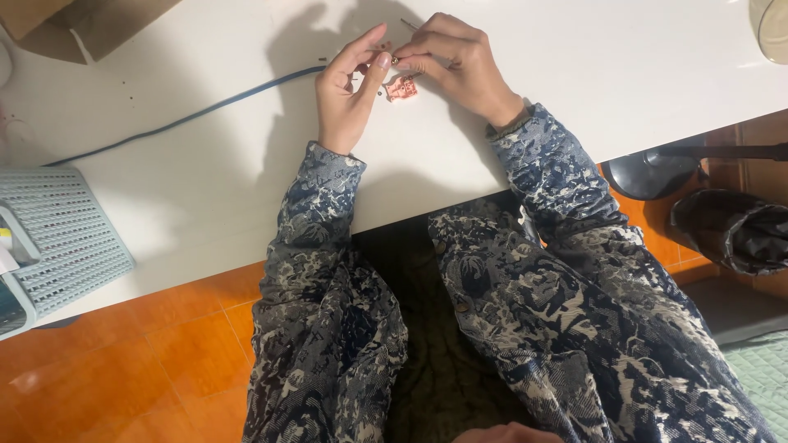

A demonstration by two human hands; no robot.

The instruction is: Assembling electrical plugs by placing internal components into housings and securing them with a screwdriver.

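Note:
My left hand (349, 90) and my right hand (455, 61) meet above the white table (205, 180), fingertips pinched together around a tiny object at about the middle top of the head view. A small pink beaded piece (402, 88) hangs just below the fingertips, between both hands. A thin dark needle or pin (408, 24) sticks up from my right hand's fingers. Both sleeves are patterned dark blue and cream fabric. What exactly sits between the fingertips is too small to tell.
A dark blue cable (189, 116) runs across the table to the left. A pale blue plastic basket (57, 238) stands at the left edge, a cardboard box (78, 25) at the top left. A dark bin bag (730, 226) sits on the orange tiled floor at right.

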